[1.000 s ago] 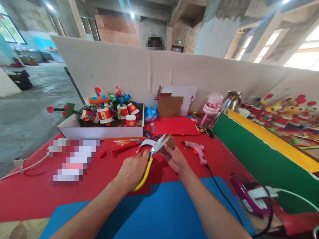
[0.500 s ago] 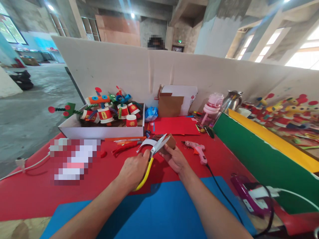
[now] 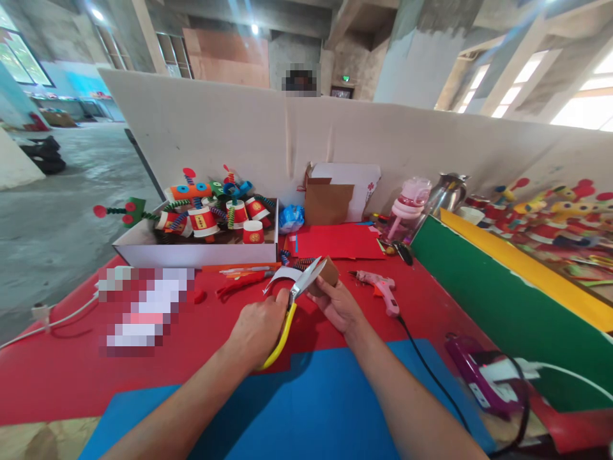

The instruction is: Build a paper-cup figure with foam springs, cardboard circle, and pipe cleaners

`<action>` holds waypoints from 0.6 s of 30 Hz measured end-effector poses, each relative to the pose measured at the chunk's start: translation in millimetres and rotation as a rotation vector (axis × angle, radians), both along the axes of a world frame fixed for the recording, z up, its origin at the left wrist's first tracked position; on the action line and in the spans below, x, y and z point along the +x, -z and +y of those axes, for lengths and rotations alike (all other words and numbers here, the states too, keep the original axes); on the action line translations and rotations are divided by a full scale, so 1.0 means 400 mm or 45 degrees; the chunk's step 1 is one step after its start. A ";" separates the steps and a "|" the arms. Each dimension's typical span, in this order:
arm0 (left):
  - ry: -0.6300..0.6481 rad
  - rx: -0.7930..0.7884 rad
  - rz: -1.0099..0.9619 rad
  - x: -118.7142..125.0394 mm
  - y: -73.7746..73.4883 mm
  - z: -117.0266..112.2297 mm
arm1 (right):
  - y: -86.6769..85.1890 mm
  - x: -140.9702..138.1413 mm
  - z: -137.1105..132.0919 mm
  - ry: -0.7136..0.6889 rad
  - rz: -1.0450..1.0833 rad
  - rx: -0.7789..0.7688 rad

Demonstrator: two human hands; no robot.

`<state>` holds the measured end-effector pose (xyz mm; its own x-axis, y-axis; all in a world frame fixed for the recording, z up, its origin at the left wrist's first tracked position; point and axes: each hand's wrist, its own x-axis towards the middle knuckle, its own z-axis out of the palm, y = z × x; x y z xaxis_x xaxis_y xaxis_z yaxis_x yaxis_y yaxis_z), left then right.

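Note:
Closed around the yellow handles of a pair of scissors (image 3: 286, 328) is my left hand (image 3: 260, 329). The metal blades point up and to the right, slightly parted, beside a small piece of brown cardboard (image 3: 328, 271). My right hand (image 3: 339, 305) pinches that cardboard between thumb and fingers. Where exactly the blades meet the cardboard is partly hidden. A curved white paper strip (image 3: 283, 275) lies just behind the scissors. To the right of my right hand rests a pink glue gun (image 3: 382, 289) with a black cord.
A white box (image 3: 201, 254) at the back left holds several paper-cup figures. Red paper sheets (image 3: 335, 241) and an open carton (image 3: 329, 201) lie behind the hands. A pink bottle (image 3: 407, 207), a green divider (image 3: 479, 294) and a purple power strip (image 3: 483, 377) stand right.
Almost nothing differs. Both hands keep their hold on the scissors and the cardboard, and the view has shifted very slightly.

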<state>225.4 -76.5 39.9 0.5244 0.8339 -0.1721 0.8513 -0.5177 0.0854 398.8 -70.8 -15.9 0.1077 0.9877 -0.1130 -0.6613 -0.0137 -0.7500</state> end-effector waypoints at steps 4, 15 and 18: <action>0.002 0.002 0.013 -0.003 -0.006 0.000 | -0.002 0.002 -0.001 0.000 -0.045 -0.008; 0.046 0.023 0.047 -0.021 -0.037 0.002 | -0.038 0.028 -0.007 -0.026 -0.143 -0.032; 0.060 0.028 0.041 -0.022 -0.030 0.008 | -0.038 0.029 -0.006 -0.010 -0.152 -0.043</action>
